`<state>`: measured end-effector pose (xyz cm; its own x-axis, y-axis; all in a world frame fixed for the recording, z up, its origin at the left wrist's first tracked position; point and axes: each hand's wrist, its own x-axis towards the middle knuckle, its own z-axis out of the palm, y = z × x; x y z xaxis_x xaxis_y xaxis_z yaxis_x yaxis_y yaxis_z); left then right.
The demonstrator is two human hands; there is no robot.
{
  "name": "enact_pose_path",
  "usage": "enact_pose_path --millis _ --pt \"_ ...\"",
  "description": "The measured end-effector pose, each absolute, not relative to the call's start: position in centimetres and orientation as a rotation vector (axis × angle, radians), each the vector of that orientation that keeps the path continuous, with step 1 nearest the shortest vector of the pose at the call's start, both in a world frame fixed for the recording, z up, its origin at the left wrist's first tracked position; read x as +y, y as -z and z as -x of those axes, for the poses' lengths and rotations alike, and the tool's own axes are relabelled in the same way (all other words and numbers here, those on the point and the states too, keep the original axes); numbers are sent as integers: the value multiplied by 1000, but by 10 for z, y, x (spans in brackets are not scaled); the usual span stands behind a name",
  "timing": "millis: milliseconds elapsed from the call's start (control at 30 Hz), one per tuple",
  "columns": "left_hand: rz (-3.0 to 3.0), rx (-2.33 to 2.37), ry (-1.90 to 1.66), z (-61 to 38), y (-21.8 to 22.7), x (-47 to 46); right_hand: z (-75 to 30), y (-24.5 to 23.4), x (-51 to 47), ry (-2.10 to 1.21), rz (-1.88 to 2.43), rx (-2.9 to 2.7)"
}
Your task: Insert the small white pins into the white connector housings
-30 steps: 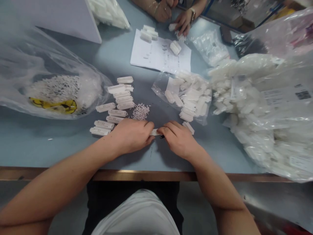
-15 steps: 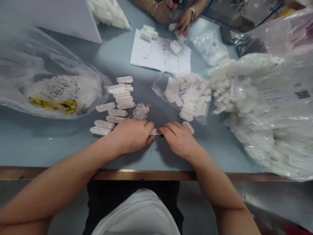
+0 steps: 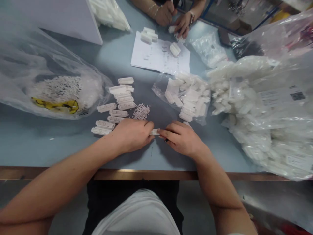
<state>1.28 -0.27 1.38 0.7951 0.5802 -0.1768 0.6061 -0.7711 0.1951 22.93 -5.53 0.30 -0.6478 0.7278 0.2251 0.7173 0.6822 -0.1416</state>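
Note:
My left hand (image 3: 130,135) and my right hand (image 3: 182,138) meet at the middle of the table, and both pinch a narrow white plastic strip (image 3: 154,132) with small holes, most of it hidden by my fingers. Under my right fingers a small dark tip (image 3: 166,140) shows, too small to name. Just left of my left hand lie several white perforated plastic blocks (image 3: 114,107) in loose rows. A little pile of tiny white plastic pieces (image 3: 141,112) sits above my left fingers.
A clear bag of tiny white pieces (image 3: 56,93) lies at left, and large bags of white blocks (image 3: 254,120) (image 3: 183,96) lie at right. A printed paper sheet (image 3: 158,54) sits beyond. A co-worker's hands (image 3: 176,21) handle a white piece at the far side. The table's brown front edge (image 3: 146,170) runs below my arms.
My right hand has shifted slightly rightward along the strip, and the dark tip moved with it. The whole view has tilted a little.

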Motion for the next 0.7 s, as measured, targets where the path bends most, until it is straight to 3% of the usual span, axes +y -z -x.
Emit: enact_pose_path --millis 200,400,700 --pt "-2717 943 120 -12 -13 -3 -228 -2 -56 -79 1060 -2669" --pt "-2778 807 118 -11 -13 -4 -228 7 -46 -226 1346 -2298" --pt "-2757 561 132 -14 -8 -7 -200 13 -25 -237 1600 -2476"
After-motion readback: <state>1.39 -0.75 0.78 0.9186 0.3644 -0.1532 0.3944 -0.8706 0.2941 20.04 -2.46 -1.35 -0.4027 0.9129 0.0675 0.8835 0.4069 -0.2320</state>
